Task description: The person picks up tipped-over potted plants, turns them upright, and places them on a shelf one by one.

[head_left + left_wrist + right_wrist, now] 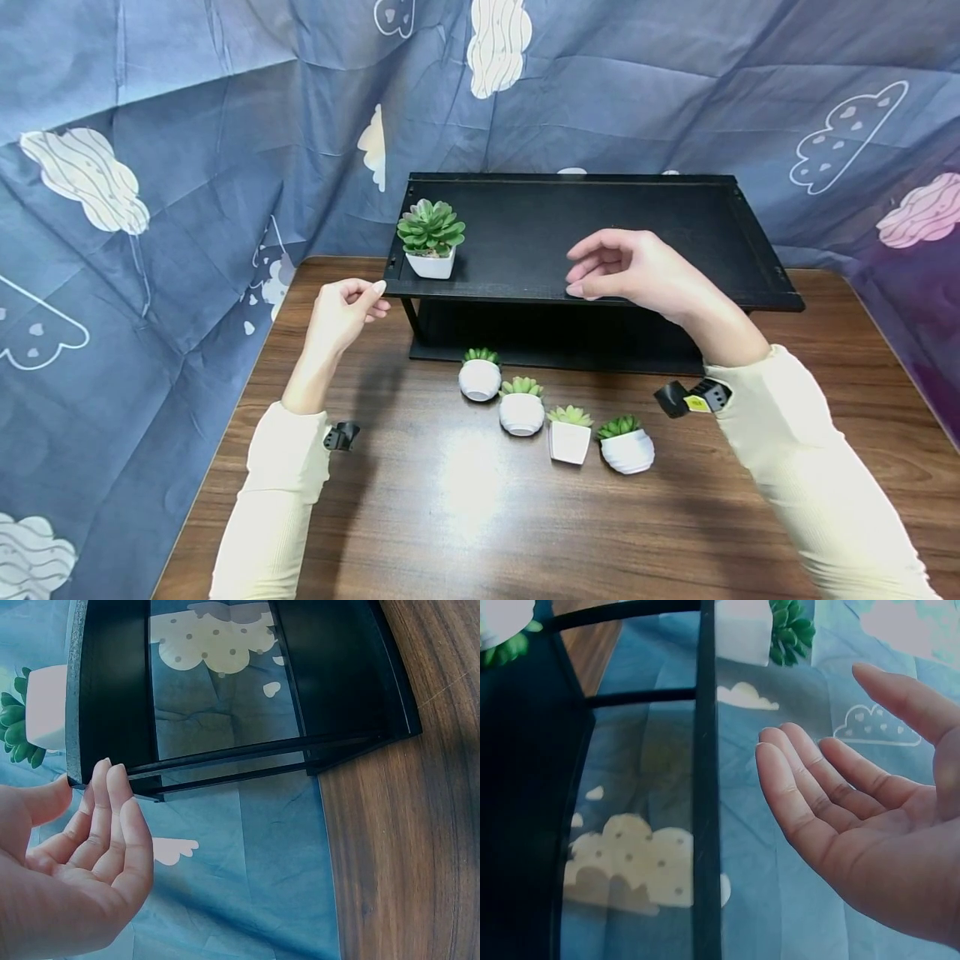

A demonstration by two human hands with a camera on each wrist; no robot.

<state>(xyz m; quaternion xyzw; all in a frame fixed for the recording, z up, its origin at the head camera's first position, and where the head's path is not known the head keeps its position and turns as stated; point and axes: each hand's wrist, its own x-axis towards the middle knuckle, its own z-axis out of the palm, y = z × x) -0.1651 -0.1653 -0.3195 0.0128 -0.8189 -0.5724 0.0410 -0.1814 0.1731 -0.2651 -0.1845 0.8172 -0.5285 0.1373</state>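
At the front left corner of a black two-tier shelf [510, 242], my left hand [341, 315] pinches the top board's edge. The left wrist view shows the thumb on one face of the board and the fingertips [105, 776] on the other. Close by, on the board's left end, a green succulent in a white square pot [431, 265] stands upright. My right hand [633, 267] is over the middle front of the top board, fingers loosely bent. In the right wrist view its palm [885, 825] faces the camera and holds nothing.
Several small succulents in white pots lie tipped on the wooden table [420, 517] in front of the shelf, among them a round pot [480, 379], a square pot [570, 442] and a ribbed pot [628, 452]. A blue cloud-print cloth [622, 92] hangs behind.
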